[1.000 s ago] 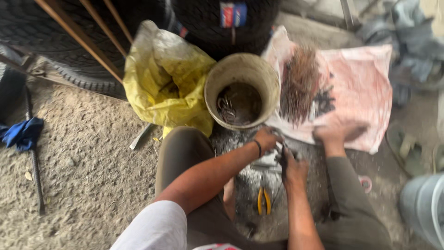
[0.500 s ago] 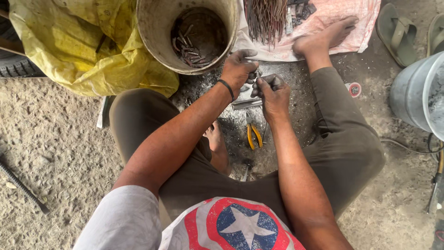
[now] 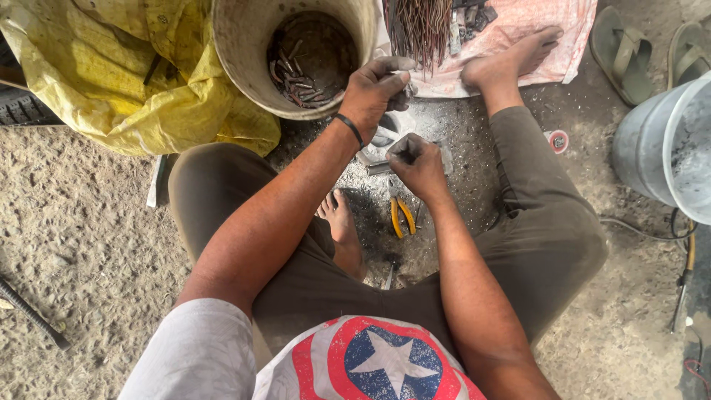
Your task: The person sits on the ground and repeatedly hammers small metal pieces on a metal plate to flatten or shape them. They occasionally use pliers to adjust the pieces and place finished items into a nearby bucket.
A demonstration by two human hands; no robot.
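My left hand (image 3: 374, 92), a black band on its wrist, is raised beside the rim of a dirty cream bucket (image 3: 244, 52). Its fingers are curled around what looks like a small metal piece. Several short rusty metal pieces (image 3: 296, 70) lie inside the bucket. Lower down, my right hand (image 3: 416, 159) is closed on a short grey metal tool (image 3: 379, 169) whose end sticks out to the left, over ash-grey ground. Yellow-handled pliers (image 3: 400, 217) lie on the ground just below that hand, between my legs.
A bundle of thin rusty rods (image 3: 422, 26) lies on a pink cloth (image 3: 548, 30) under my right foot. A yellow plastic bag (image 3: 111, 81) sits left of the bucket. A grey metal bucket (image 3: 659, 148) and sandals (image 3: 622, 52) are at the right.
My left hand has lifted away from the right hand and moved up to the bucket's rim. The right hand stays low over the grey ground.
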